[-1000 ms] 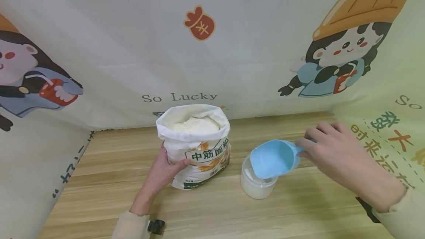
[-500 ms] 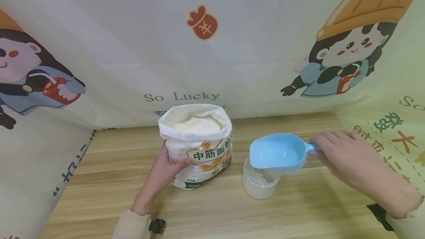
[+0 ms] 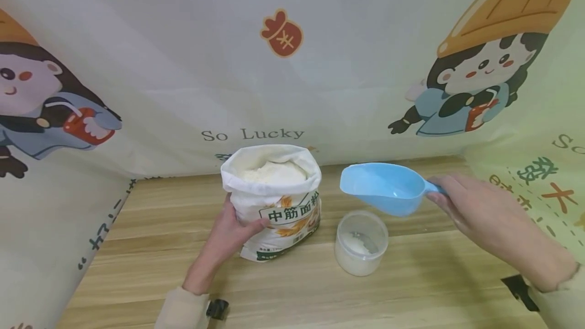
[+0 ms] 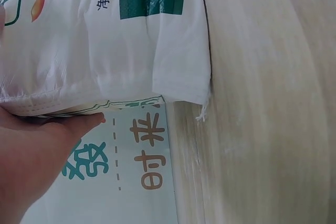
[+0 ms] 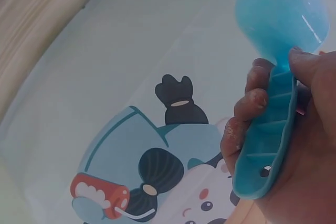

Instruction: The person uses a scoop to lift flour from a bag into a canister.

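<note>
In the head view a white flour bag stands upright, its top rolled open and flour showing inside. My left hand grips the bag's left side, thumb across the front; in the left wrist view fingers reach behind it. A blue scoop is raised over the table, tilted slightly, with no flour visible in its bowl. My right hand holds it by the handle, fingers wrapped round. Below the scoop sits a clear round tub with some white flour on its bottom.
The wooden table runs back to a printed cloth backdrop, which also covers both sides. The bag stands close to the back cloth, and the tub is just right of the bag.
The scoop has risen up and away from the tub and levelled out of its tipped pose, uncovering the tub's opening. The left hand and bag have stayed put.
</note>
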Tool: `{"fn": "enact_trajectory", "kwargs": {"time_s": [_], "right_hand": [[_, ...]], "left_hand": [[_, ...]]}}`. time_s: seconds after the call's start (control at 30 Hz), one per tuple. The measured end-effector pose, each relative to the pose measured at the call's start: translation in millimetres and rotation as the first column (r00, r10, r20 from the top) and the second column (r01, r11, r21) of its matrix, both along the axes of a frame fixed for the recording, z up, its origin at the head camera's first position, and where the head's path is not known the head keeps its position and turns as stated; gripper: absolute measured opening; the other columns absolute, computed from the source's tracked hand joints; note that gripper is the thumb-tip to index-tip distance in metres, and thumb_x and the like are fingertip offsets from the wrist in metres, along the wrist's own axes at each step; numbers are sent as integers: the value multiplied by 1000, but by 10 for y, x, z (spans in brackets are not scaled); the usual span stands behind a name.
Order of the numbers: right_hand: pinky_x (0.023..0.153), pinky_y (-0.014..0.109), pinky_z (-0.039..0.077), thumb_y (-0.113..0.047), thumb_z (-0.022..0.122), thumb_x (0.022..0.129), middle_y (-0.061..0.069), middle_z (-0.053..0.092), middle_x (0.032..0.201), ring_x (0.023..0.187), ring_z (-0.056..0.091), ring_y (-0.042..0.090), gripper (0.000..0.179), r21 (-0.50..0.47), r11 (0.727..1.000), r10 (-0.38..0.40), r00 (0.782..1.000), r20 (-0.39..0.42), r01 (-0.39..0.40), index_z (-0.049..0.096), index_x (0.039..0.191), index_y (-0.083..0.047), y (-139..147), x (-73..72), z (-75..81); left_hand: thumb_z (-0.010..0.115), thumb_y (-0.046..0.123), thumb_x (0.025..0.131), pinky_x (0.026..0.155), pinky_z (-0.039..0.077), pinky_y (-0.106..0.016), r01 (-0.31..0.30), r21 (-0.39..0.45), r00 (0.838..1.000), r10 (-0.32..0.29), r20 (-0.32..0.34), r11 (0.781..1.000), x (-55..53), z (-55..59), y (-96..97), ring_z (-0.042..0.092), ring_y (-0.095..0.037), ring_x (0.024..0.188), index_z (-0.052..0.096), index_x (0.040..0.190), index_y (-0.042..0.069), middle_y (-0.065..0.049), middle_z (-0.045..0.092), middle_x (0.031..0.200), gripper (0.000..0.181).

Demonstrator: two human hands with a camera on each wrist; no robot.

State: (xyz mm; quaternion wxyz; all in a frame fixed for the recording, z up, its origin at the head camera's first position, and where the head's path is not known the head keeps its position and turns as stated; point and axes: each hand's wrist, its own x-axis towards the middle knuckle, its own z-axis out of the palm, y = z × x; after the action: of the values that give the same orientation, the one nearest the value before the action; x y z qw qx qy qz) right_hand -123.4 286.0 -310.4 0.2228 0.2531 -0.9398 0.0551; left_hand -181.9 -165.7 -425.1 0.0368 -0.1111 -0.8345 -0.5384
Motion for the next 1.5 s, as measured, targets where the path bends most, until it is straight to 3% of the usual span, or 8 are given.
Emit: {"fn": "enact_trajectory", "kwargs": {"time_s": [0.37, 0.57, 0.8, 0.93, 1.23, 1.5], "right_hand": [[52, 26, 37, -18, 72, 98, -7, 52, 79, 65, 42, 11, 14, -36, 999, 15, 1000, -21, -15, 62, 105, -11, -160, -94, 69], [58, 35, 47, -17, 73, 97, -1, 61, 86, 70, 51, 17, 20, -21, 999, 27, 999, -32, -27, 64, 112, -9, -339, -180, 197], [49, 29, 37, -24, 71, 98, -4, 53, 79, 59, 43, 15, 22, 7, 997, 80, 994, -76, -80, 63, 115, -12, -581, -292, 348], [50, 31, 38, -25, 71, 98, -3, 53, 81, 61, 45, 18, 18, 9, 995, 104, 988, -116, -103, 64, 110, -14, -720, -364, 418], [66, 38, 46, -27, 68, 102, 3, 63, 89, 82, 61, 26, 20, 129, 991, 64, 991, -121, -48, 68, 114, -12, -1009, -457, 613], [64, 35, 39, -28, 68, 102, 2, 57, 83, 74, 55, 23, 19, 223, 973, 97, 984, -148, -62, 66, 106, -10, -1219, -513, 752]], "left_hand": [[88, 19, 84, 107, 46, -57, -11, 1, 1000, 11, 21, 1000, 3, 4, 7, 58, -35, 125, 26, 157, 14, -16, 57, 140, 96], [87, 20, 84, 107, 46, -56, -18, 6, 1000, 17, 25, 1000, 9, 13, 24, 58, -35, 125, 26, 157, 14, -16, 57, 140, 95], [87, 21, 85, 107, 46, -56, -14, 12, 1000, 14, 24, 1000, 14, 17, 25, 58, -36, 124, 26, 157, 13, -18, 57, 140, 94], [86, 23, 86, 107, 46, -57, -13, 6, 999, 13, 31, 1000, 19, 29, 27, 58, -36, 125, 27, 156, 12, -18, 58, 139, 92], [87, 23, 86, 107, 46, -57, -5, 6, 999, 5, 33, 1000, 30, 45, 26, 58, -35, 125, 28, 156, 13, -17, 58, 138, 92], [87, 19, 85, 108, 45, -54, 5, 37, 1000, -6, 29, 999, 17, 16, 25, 58, -34, 124, 29, 155, 12, -17, 58, 138, 91]]}}
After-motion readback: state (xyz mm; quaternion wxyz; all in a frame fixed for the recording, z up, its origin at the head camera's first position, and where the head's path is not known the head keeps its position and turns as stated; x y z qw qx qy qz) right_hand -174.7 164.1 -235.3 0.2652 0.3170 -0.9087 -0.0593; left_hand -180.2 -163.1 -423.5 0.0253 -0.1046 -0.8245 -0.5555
